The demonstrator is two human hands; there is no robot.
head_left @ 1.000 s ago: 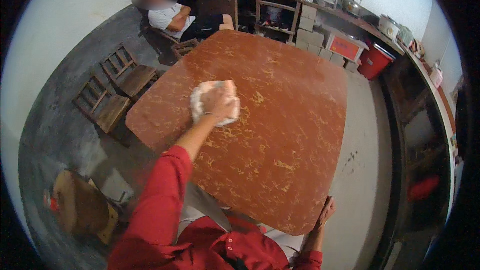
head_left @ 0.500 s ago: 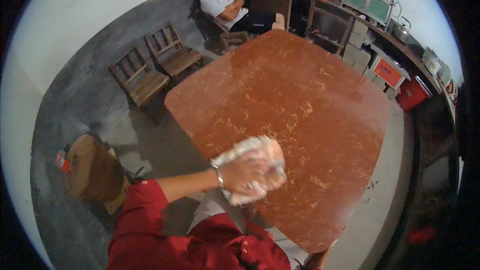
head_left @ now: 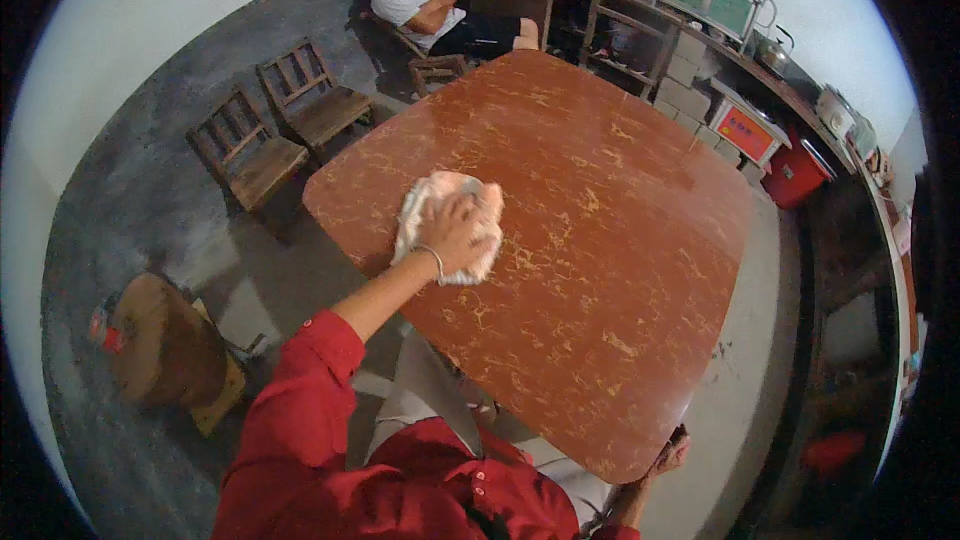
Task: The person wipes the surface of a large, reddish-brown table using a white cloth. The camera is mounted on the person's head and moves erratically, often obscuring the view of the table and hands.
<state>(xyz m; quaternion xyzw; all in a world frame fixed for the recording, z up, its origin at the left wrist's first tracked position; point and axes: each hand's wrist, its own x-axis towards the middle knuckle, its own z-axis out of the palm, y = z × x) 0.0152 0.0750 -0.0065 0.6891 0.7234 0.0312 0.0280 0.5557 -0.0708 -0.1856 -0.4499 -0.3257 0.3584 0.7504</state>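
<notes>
A pale pinkish-white cloth (head_left: 412, 215) lies bunched on the left part of a reddish-brown table (head_left: 600, 270) with a yellow marbled pattern. My left hand (head_left: 458, 236) presses down on it, fingers spread across its top. A light bracelet circles that wrist. At the table's near right corner, my right hand (head_left: 670, 454) is curled against the edge. Part of it is hidden by the tabletop, and a small dark patch shows beside the fingers.
Two wooden chairs (head_left: 320, 115) stand left of the table. A round brown stool-like object (head_left: 165, 340) is at the lower left. Beyond the far edge sits a person (head_left: 420, 15) with crossed arms. Along the right run a counter with a kettle (head_left: 773, 55) and a red bin (head_left: 797, 175).
My left hand has moved the cloth forward and leftward over the table, the arm stretching out. More of my right hand now shows at the near corner. The view has shifted slightly.
</notes>
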